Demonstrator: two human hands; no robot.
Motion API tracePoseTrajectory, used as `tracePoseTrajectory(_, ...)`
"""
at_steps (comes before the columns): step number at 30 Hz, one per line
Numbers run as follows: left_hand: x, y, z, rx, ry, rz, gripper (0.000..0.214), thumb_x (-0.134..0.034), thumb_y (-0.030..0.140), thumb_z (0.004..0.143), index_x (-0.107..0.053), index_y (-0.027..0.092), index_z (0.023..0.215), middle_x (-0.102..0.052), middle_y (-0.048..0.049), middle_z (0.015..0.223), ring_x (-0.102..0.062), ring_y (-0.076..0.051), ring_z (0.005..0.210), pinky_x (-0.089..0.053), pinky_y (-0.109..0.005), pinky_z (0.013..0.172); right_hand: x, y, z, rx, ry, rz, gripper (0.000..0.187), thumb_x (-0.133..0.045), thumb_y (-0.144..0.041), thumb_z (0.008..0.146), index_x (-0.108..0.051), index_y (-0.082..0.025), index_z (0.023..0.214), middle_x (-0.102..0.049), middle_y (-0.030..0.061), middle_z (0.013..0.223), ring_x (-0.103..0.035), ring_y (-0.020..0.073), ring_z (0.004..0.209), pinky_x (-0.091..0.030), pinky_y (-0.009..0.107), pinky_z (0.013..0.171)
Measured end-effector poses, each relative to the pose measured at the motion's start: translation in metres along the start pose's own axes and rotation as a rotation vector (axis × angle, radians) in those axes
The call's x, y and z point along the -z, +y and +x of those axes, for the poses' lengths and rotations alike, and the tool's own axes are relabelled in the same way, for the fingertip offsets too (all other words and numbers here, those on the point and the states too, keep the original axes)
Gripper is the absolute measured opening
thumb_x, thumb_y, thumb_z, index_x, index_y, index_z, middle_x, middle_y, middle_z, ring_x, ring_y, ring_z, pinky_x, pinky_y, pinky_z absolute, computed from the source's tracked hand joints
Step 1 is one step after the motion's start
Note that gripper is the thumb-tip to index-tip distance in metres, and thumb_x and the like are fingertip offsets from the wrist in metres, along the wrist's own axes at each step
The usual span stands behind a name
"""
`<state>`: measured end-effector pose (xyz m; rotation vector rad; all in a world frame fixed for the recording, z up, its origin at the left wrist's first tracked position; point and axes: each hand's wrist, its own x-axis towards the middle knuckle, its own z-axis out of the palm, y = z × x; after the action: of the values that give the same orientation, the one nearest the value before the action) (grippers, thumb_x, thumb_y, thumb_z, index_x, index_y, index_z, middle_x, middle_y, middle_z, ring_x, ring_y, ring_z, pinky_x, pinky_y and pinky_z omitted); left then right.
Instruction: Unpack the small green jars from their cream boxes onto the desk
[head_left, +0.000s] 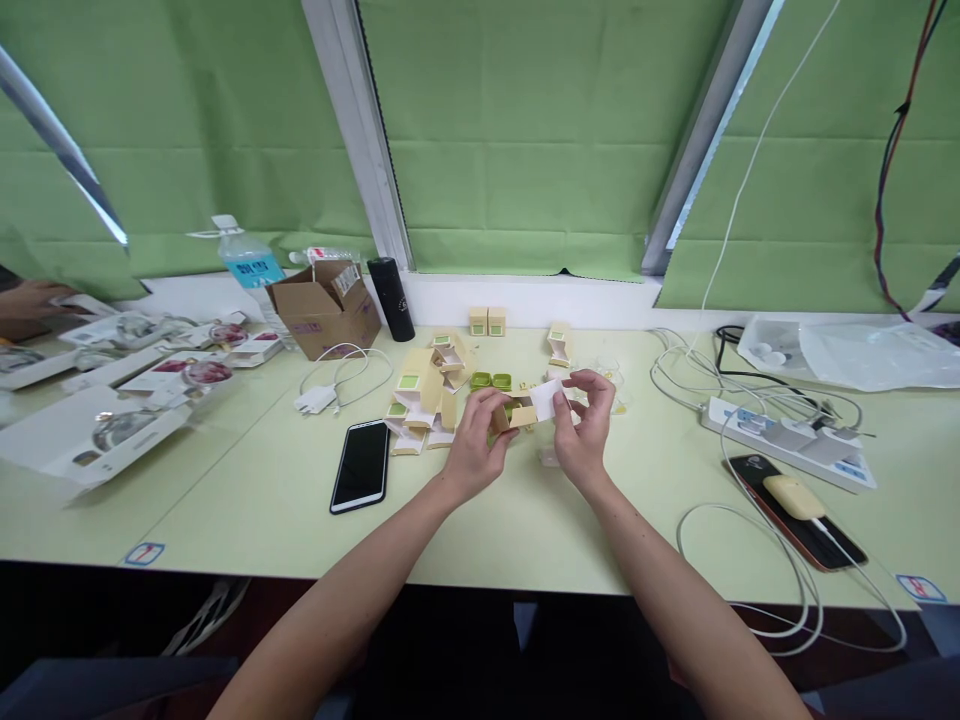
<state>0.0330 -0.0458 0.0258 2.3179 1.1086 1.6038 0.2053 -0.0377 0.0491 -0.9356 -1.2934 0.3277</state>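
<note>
"left hand (474, 445), what's it gripping?"
"a small tan box (517, 416), held above the surface (525, 545) between thumb and fingers."
"and the right hand (585, 435)?"
"pinching a white piece (546, 400) beside the box; flap or paper, i can't tell."
"anything near?"
"green cases (491, 381) just behind, a pile of tan boxes (421, 385) to the left, near a phone (361, 466)."
</note>
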Motion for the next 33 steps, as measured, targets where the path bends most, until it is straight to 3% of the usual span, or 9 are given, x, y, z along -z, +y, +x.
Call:
tracePoseTrajectory(5, 0.001, 0.001, 0.001, -0.007, 0.004, -0.006, 0.054, -0.061, 0.017, 0.094, -0.045, 0.027, 0.144, -0.056, -0.0139, 0.132, -0.057, -0.029, 0.128, -0.056, -0.049, 0.101, -0.002, 0.002, 0.0, 0.116, 0.028, -0.004, 0.022, -0.052, -0.037, 0.1, -0.047, -0.029, 0.119, -0.053, 0.0082, 0.118, -0.057, 0.0239, 0.116, -0.059, 0.042, 0.089)
tracePoseTrajectory(12, 0.001, 0.0, -0.001, 0.0, 0.003, 0.058, 0.062, -0.059, 0.015, 0.094, -0.041, 0.027, 0.152, -0.056, -0.0147, 0.134, -0.057, -0.03, 0.129, -0.053, -0.052, 0.106, 0.001, 0.012, 0.003, 0.105, 0.028, -0.13, 0.023, -0.045, -0.029, 0.101, -0.051, -0.028, 0.124, -0.054, 0.0102, 0.119, -0.055, 0.026, 0.115, -0.057, 0.049, 0.094)
tracePoseTrajectory(16, 0.0, -0.001, -0.002, 0.002, -0.016, 0.071, 0.062, -0.057, 0.016, 0.096, -0.039, 0.028, 0.154, -0.055, -0.0146, 0.133, -0.057, -0.03, 0.128, -0.055, -0.05, 0.103, 0.004, 0.016, 0.002, 0.344, 0.001, -0.349, 0.033, -0.05, -0.014, 0.092, -0.07, -0.031, 0.112, -0.051, 0.011, 0.128, -0.043, 0.0351, 0.131, -0.045, 0.066, 0.107)
tracePoseTrajectory(20, 0.0, -0.002, -0.001, 0.0, 0.03, 0.091, 0.062, -0.057, 0.017, 0.097, -0.038, 0.028, 0.155, -0.055, -0.0139, 0.131, -0.057, -0.028, 0.127, -0.054, -0.05, 0.104, 0.003, 0.014, -0.003, 0.51, -0.15, -0.423, 0.046, -0.055, -0.005, 0.082, -0.073, -0.036, 0.111, -0.048, 0.0069, 0.143, -0.033, 0.0385, 0.141, -0.042, 0.07, 0.11)
tracePoseTrajectory(23, 0.001, -0.003, -0.001, 0.002, 0.05, 0.119, 0.062, -0.056, 0.017, 0.097, -0.039, 0.028, 0.155, -0.055, -0.0137, 0.132, -0.057, -0.028, 0.126, -0.054, -0.05, 0.104, 0.004, 0.009, -0.004, 0.515, -0.198, -0.427, 0.039, -0.056, -0.007, 0.083, -0.072, -0.032, 0.107, -0.046, 0.0075, 0.146, -0.032, 0.0389, 0.142, -0.041, 0.07, 0.111)
tracePoseTrajectory(27, 0.001, -0.005, 0.0, 0.022, 0.06, 0.143, 0.06, -0.056, 0.016, 0.096, -0.041, 0.026, 0.153, -0.055, -0.0139, 0.132, -0.057, -0.029, 0.127, -0.053, -0.049, 0.105, 0.006, 0.005, -0.002, 0.503, -0.156, -0.373, 0.014, -0.059, -0.018, 0.09, -0.068, -0.026, 0.082, -0.051, 0.0087, 0.139, -0.036, 0.0391, 0.138, -0.04, 0.07, 0.111)
tracePoseTrajectory(33, 0.001, -0.006, -0.001, 0.013, 0.079, 0.163, 0.061, -0.055, 0.012, 0.093, -0.043, 0.025, 0.151, -0.055, -0.0132, 0.131, -0.057, -0.028, 0.127, -0.054, -0.048, 0.105, 0.003, 0.006, -0.002, 0.464, -0.191, -0.343, 0.026, -0.068, -0.022, 0.089, -0.06, -0.023, 0.064, -0.054, 0.0071, 0.136, -0.035, 0.0395, 0.138, -0.037, 0.069, 0.112)
